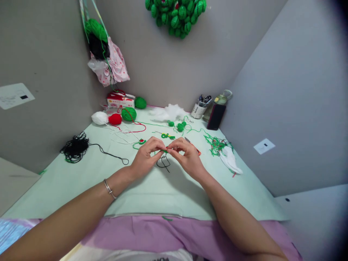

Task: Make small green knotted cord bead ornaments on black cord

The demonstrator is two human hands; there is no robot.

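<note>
Head view: the left hand and right hand meet fingertip to fingertip above a pale green table. Both pinch a tiny green piece, a two-sided grip that steadies it. A black thread loops limply below. Round, fuzzy yarn balls and a black tangle lie well apart.

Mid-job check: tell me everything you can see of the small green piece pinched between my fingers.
The small green piece looks like a tiny bit of green yarn work, too small to make out its shape. The fingertips of the left hand and the right hand pinch it from either side, over the pale green table cover. A black thread hangs from it in a loop and seems to reach the cover.
</note>
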